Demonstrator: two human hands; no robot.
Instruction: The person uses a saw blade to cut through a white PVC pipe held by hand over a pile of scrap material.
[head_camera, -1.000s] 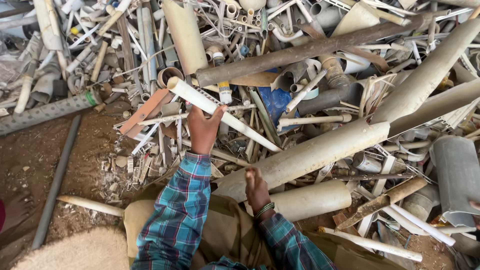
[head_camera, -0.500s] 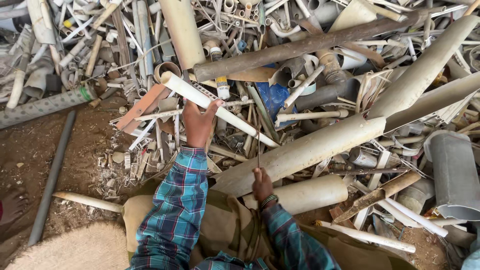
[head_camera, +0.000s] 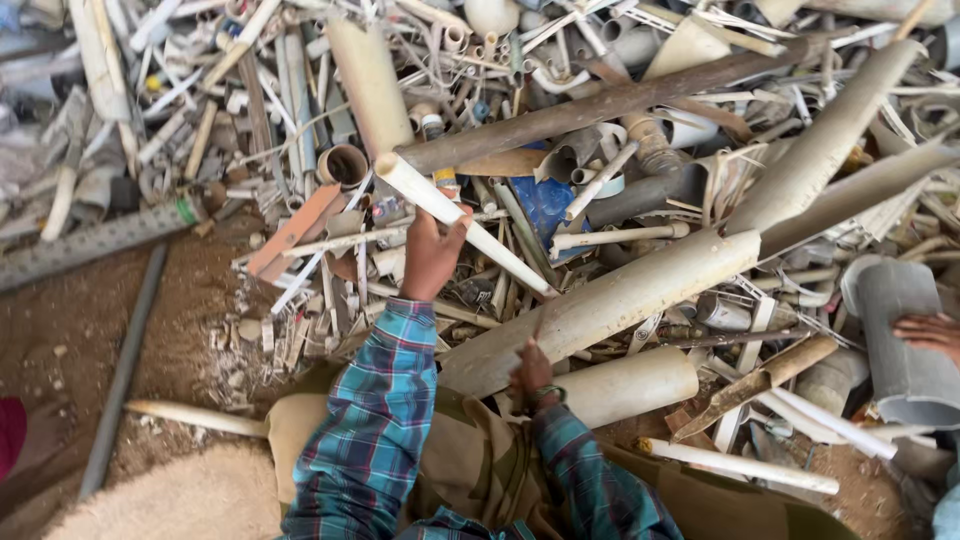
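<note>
Ground: bare brown dirt (head_camera: 70, 330), open to the left of the left hand (head_camera: 432, 255).
Heap: broken plastic pipes and offcuts (head_camera: 620, 130) lie on the dirt, ahead of both hands and off to their right.
Grey pipe: a thin one (head_camera: 125, 365) lies flat on the soil, well left of the left hand.
Perforated grey strip (head_camera: 95, 243): on the dirt, further left, at the heap's edge.
Cream pipe piece (head_camera: 195, 418): below the left hand, beside the knee.
White pipe (head_camera: 735, 465): on the ground, right of the right hand (head_camera: 532, 375).
</note>
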